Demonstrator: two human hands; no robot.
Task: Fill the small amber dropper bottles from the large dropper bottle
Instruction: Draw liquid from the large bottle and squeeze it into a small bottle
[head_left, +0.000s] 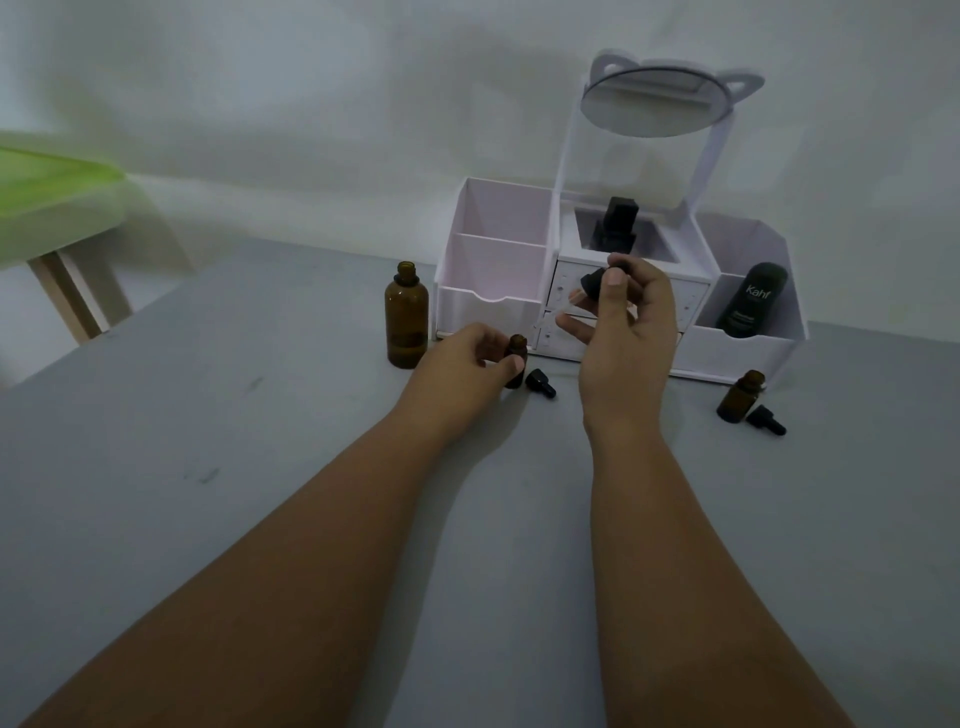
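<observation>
1. The grey table (260, 467) lies under both hands, with a white organiser (488, 306) just beyond them.
2. The right hand (623, 338) is raised off the table. Its thumb and fingertips pinch the black bulb of the large bottle's dropper (595, 280). The glass tube is faint, but seems to slant down towards the left hand.
3. The left hand (462, 353) rests on the table, fingers and thumb curled round 1 small amber bottle (518, 345). The bottle stands upright with its mouth uncovered, just below and left of the dropper.
4. The large amber bottle (406, 317) stands open just beyond the left hand, on its outer side.
5. A 2nd small bottle (737, 400) stands uncapped, well out to the right of the right hand.
6. 2 black caps lie loose: 1 cap (540, 383) between the hands, beside the held bottle, and the other cap (768, 420) beside the 2nd bottle.
7. The step in hand looks like emptying the dropper into the held bottle. To do it well:
   - The left hand should keep the bottle upright and pressed to the table.
   - Bring the tip squarely over the narrow mouth before squeezing.
   - Squeeze the bulb slowly, so nothing runs down the outside.
</observation>
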